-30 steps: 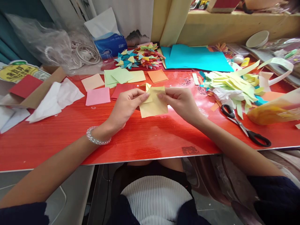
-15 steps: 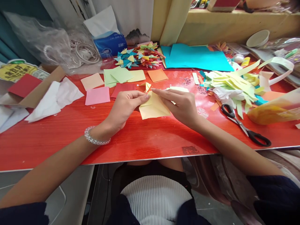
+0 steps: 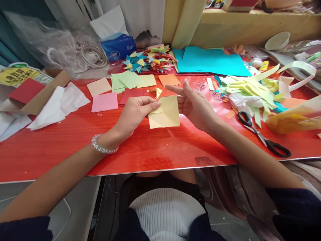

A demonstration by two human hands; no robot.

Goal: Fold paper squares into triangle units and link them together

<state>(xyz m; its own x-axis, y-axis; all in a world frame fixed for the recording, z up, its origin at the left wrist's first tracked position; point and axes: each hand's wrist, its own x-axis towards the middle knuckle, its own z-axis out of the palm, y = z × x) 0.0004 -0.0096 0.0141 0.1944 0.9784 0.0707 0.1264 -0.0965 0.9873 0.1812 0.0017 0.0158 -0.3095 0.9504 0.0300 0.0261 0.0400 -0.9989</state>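
**Right hand [image 3: 197, 105] has spread from the yellow square [image 3: 169, 115], index finger and thumb apart**

Glossy red, wood-grained, the tabletop [image 3: 140, 150] meets a cream curtain [image 3: 187, 25] behind. Flat turquoise sheets [image 3: 213, 63] lie along its back edge; thin, tangled pale strips [image 3: 247, 90] heap toward the right edge, near black-handled scissors [image 3: 258, 132]. Over the tabletop's middle, the left hand [image 3: 136, 112] pinches the smooth paper square by its upper left; whether the right touches it, I cannot tell. Just beyond sits a small, pointed paper fold [image 3: 157, 93].
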